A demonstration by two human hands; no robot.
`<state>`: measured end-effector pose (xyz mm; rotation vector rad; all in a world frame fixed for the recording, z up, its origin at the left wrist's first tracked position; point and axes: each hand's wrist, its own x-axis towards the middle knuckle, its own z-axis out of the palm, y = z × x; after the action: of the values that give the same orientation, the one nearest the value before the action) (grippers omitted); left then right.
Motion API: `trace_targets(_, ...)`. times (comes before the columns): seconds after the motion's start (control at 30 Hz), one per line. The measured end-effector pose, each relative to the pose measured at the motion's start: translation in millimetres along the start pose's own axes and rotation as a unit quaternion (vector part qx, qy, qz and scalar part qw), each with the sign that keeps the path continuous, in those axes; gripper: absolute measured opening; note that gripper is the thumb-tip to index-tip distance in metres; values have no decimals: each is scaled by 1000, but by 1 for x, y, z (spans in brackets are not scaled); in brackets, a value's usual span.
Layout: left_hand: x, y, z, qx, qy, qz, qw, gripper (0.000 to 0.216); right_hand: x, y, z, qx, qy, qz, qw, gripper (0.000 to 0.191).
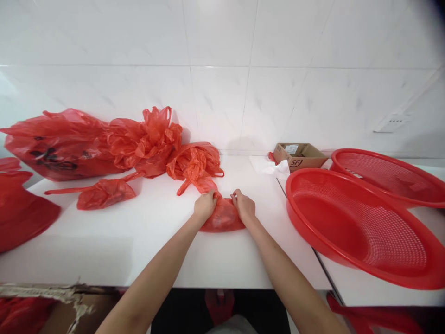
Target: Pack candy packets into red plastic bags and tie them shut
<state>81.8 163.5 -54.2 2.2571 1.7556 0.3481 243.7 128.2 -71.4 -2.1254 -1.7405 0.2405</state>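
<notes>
A red plastic bag (223,219) with something inside rests on the white table in front of me; its contents show only dimly. At its upper left edge, my left hand (205,205) is closed with the film pinched between the fingers. My right hand (244,206) grips the upper right edge of the same bag, fingertips drawn together. Just beyond my left hand lie crumpled red plastic bags (196,164), touching or close to the one I hold. A small tied red bag (106,194) lies farther left.
Large red bags (66,148) line the wall at the left. On the right, two red plastic colanders (347,222) overlap on the adjoining table. A cardboard box (306,160) and white paper (266,164) sit at the back. A torn carton (69,301) stands below the front edge.
</notes>
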Motion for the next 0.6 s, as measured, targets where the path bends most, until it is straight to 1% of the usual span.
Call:
trace_targets(0.13,5,-5,4,18,-25,2,1000,29,3,3,3,1,1,2,1000,22)
trace_targets(0.3,9,-5,7,43,-26,-15,999,30,4,4,6,12,9,-1,1000,20)
trace_targets(0.47,8,-4,8,60,-1,-45,997,31,-1,4,7,38,56,23,997,20)
trace_targets(0.6,-4,-11,6,63,43,-73,994,32,-3,7,7,78,97,69,990,26)
